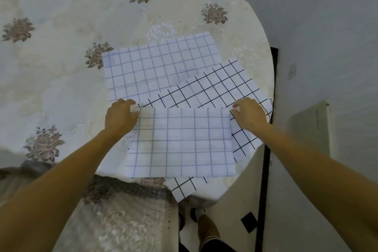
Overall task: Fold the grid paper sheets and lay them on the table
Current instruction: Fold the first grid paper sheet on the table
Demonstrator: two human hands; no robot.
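Pinching folded grid sheet point(181, 142) top corners, left hand point(120, 116), right hand point(250, 115), fingers point(235, 106) grasping.

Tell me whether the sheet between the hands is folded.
Cannot tell: the sheet lies flat, smaller than the far sheet, with no doubled edge visible.

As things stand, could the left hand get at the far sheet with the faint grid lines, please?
Probably yes. The left hand grips the folded sheet's far left corner, right by the far sheet's near edge. Nothing lies between them, and the black-lined sheet covers only its right part.
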